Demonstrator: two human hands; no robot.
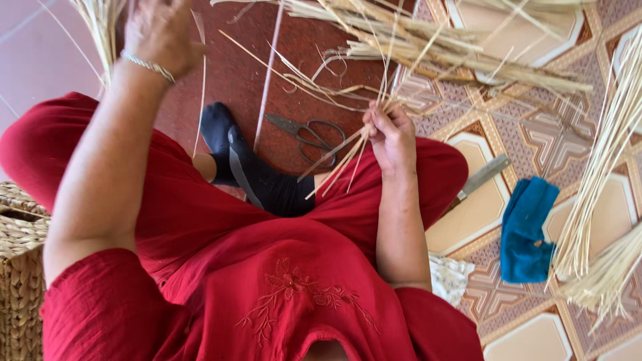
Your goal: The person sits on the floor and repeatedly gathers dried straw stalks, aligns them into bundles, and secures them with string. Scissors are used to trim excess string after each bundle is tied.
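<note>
1. The person sat cross-legged on the floor in a red dress (267, 281), and the scissors (314, 137) lay on the dark red mat (234, 60) just beyond the knees; all places below are told from those scissors.
2. The right hand (391, 137), just right of the scissors, was clenched around a small bunch of straw (341, 160), whose cut ends fanned out below the fist toward the scissors.
3. The left hand (160, 33), well to the left of the scissors and raised high, was partly cut off by the frame edge. It seemed to draw a single long strand (267, 73) upward, but I could not tell whether its fingers were closed on it.
4. Judged from this, the step in hand was sorting or pulling strands out of the gathered bunch. The next move would call for a firm right-hand hold while the left drew the strand clear.
5. A loose heap of straw (455, 50) lay beyond and right of the scissors; more bundles (602, 200) lay far right.
6. A knife blade (481, 175) and a blue cloth (528, 230) lay right of the scissors on the patterned tiles (535, 134).
7. A woven basket (20, 267) stood far left.
8. No packages, labels or signs showed anywhere.
</note>
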